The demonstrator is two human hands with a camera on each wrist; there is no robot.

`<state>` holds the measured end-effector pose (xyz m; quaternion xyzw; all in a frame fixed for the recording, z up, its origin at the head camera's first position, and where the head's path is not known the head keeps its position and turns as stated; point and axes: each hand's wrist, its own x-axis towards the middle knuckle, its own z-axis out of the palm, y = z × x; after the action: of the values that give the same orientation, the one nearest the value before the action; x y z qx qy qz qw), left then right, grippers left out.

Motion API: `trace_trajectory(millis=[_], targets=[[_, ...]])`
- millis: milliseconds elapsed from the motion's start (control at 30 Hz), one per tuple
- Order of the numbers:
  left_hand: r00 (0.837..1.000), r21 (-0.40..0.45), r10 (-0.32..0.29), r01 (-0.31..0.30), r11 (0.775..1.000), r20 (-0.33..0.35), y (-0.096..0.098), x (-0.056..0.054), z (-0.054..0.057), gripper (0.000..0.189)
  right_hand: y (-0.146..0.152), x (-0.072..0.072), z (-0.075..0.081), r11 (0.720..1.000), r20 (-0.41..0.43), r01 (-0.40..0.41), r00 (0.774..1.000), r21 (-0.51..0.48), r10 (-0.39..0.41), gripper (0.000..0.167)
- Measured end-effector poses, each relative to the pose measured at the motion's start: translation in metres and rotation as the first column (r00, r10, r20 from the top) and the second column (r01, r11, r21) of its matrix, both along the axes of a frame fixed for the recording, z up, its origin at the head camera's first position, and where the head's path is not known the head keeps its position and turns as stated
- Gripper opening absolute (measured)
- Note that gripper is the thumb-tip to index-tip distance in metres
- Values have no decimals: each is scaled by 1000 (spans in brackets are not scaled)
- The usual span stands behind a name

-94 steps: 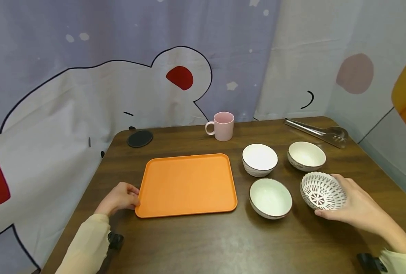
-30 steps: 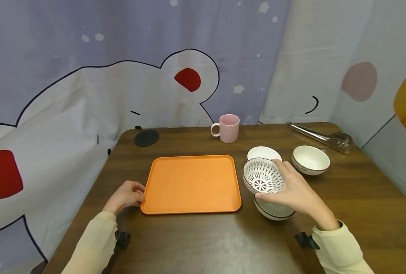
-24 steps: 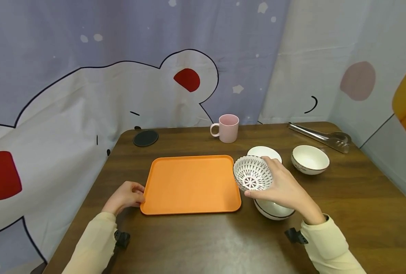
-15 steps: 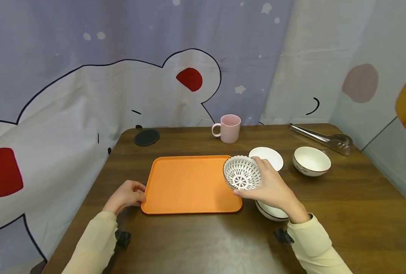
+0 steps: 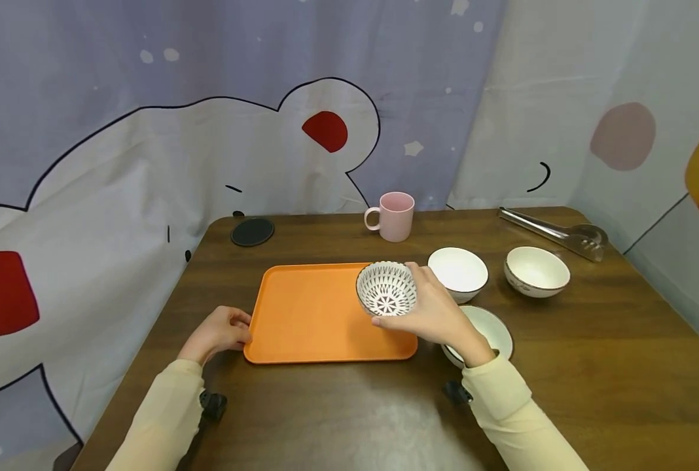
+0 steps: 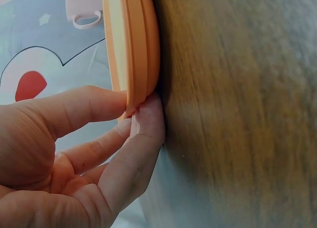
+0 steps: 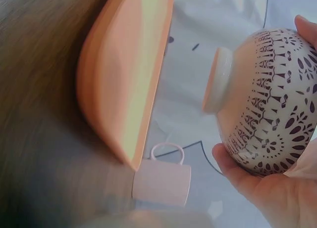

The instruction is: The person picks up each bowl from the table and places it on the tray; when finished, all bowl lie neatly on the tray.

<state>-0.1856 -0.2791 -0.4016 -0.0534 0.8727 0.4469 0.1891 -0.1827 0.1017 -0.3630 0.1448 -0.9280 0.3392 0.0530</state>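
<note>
My right hand grips a patterned bowl by its right side, thumb in front and fingers behind. The bowl is upright and hangs over the right part of the orange tray; in the right wrist view a gap shows between the bowl's foot and the tray. My left hand pinches the tray's left edge near the front corner, and the left wrist view shows the thumb above the rim and a finger underneath. The tray lies on the table.
Right of the tray stand a white bowl, a pale green bowl partly behind my right wrist, and a cream bowl. Tongs lie at the back right. A pink mug and a dark round coaster sit at the back.
My right hand has carried the patterned bowl leftward from the table's right side, past the other bowls, to above the tray. The left hand has kept its place on the tray edge.
</note>
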Motion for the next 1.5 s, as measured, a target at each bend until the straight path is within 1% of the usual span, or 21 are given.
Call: trace_trajectory(millis=[233,500,667,767,833,1000,1133,1267,1367,1500], targets=[[1000,-14,-2,2,1000,-12,0,2,1,41,-22,-11,0,1000,20,-6,1000,-11,6,111],[1000,-18,3,-3,1000,-10,2,2,3,41,-42,-16,-4,1000,49,-12,999,-26,13,120],[1000,-12,13,-13,1000,-8,1,3,3,42,-53,-19,-9,999,55,-14,998,-40,16,113],[1000,-4,16,-16,1000,-11,1,3,3,42,-58,-21,-12,998,44,-23,999,-52,26,108],[1000,2,18,-18,1000,-17,0,3,2,42,-62,-23,-13,998,34,-28,999,-50,30,108],[999,26,26,-25,999,-40,-1,4,0,41,-72,-29,-18,999,33,-30,999,-24,31,112],[998,39,20,-18,999,-54,0,4,-3,40,-78,-33,-21,999,42,-34,998,-31,36,114],[998,35,24,-23,999,-49,0,4,-3,40,-84,-36,-23,998,53,-40,998,-46,43,116],[998,29,39,-38,999,-38,0,4,-3,40,-89,-38,-23,998,57,-42,997,-49,45,118],[999,24,35,-34,999,-41,0,4,-2,39,-97,-41,-25,997,60,-50,997,-50,53,119]])
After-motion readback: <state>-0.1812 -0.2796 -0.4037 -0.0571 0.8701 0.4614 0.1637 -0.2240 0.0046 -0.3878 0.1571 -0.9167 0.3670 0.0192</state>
